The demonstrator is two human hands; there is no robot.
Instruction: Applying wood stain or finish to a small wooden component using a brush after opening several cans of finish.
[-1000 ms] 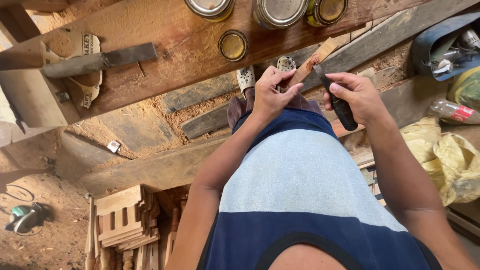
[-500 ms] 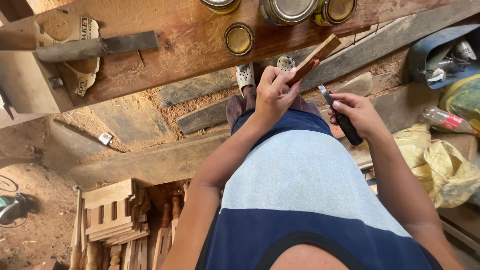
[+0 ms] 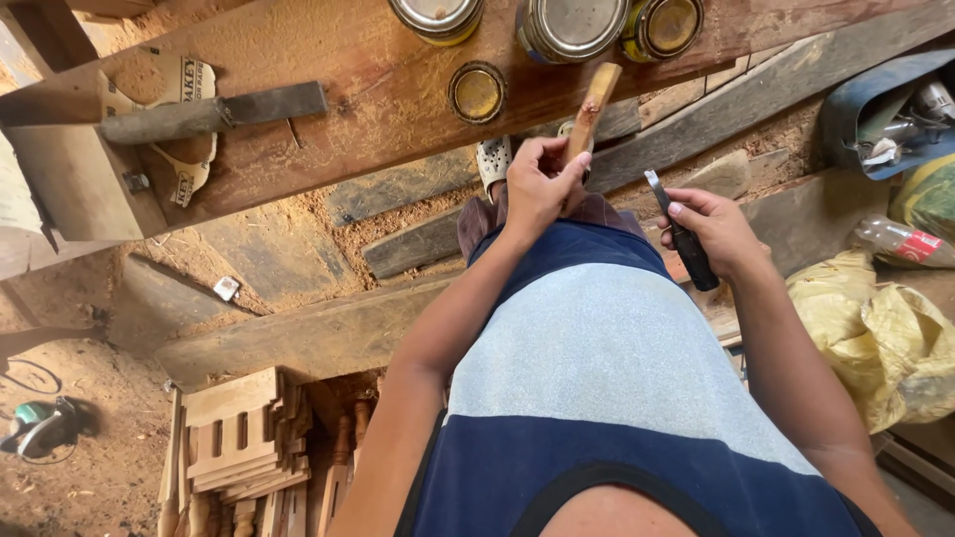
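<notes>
My left hand grips a small strip of light wood, holding it upright in front of my body over the edge of the workbench. My right hand holds a black-handled knife with its short blade pointing up, a little to the right of the strip and apart from it. My blue and grey shirt fills the lower middle of the view.
On the bench lie a large chisel-like blade with a grey handle, a round lid and three open tins. Sawdust and planks cover the floor. Stacked carved wood parts sit lower left, a yellow bag at right.
My right hand has drawn the knife away from the strip, down and to the right. My left hand has tipped the strip more upright.
</notes>
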